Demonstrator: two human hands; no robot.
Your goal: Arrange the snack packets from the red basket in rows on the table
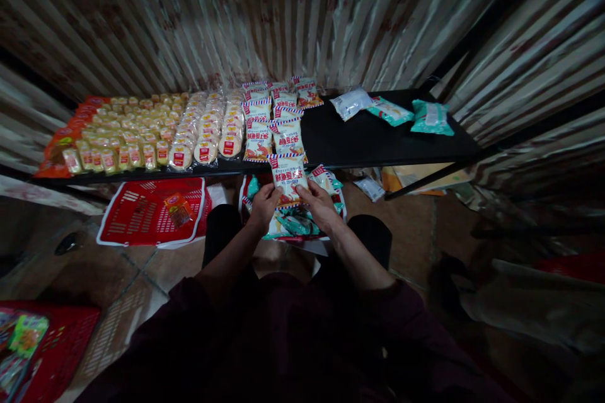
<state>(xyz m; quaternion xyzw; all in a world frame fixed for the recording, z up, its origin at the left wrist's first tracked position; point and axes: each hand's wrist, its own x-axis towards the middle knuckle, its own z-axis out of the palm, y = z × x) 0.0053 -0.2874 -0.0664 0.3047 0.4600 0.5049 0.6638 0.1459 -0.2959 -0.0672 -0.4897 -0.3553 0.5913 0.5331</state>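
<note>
Resting at the near left, a red basket (pixel 70 340) holds a green packet (pixel 28 335) among others. Farther in, the person's dark knees (pixel 368 236) stand apart, with a lower basket (pixel 244 189) between them, full of teal packets (pixel 297 225). Above it, the left hand (pixel 265 204) and right hand (pixel 319 204) pinch a white snack bag (pixel 289 176) by its two sides, thumbs on its front, fingers mostly hidden behind. The bag is at the middle of the scene, before the near edge of a black shelf (pixel 331 138); whether it touches that edge I cannot tell. To the left on the floor, another basket (pixel 142 201) contains an orange packet (pixel 178 209); to the right, a silvery packet (pixel 369 188) lies near a shelf leg.

On the shelf, from left to right, come orange bags (pixel 59 148), crowded small yellow packs (pixel 127 138), columns of round white snacks (pixel 205 129) in clear wrap, and rows of matching white bags (pixel 258 138) with striped edges. Well apart, toward the far right, lie a pale bag (pixel 351 103) and two teal bags (pixel 432 116). A pleated curtain (pixel 283 12) hangs at the far side.
</note>
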